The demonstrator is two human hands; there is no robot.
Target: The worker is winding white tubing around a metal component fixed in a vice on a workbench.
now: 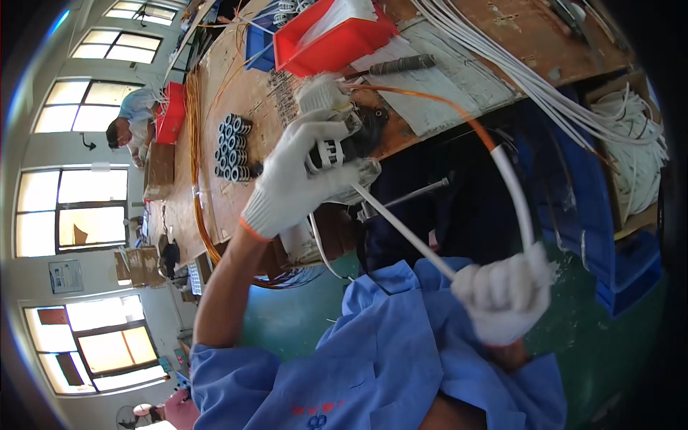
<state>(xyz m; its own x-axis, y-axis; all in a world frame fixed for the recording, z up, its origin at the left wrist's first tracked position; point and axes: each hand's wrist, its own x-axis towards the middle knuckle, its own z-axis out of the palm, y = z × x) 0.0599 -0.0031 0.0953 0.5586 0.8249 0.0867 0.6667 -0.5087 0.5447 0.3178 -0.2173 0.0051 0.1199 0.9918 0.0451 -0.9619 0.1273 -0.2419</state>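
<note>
White tubing point(403, 228) slants up-left from my right fingers point(494, 287), gripping it, to my left fingers point(326, 131), apparently curled round a ribbed piece point(331, 153).

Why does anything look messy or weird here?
Nothing looks clearly spilled or broken. The orange wires look a little messy because their ends fan out loosely past the edge of the bench. The black rings, though, are grouped neatly.

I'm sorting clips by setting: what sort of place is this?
Probably a factory workshop: the workbench holds bundled orange wires, grouped dark rings and a red bin.
</note>
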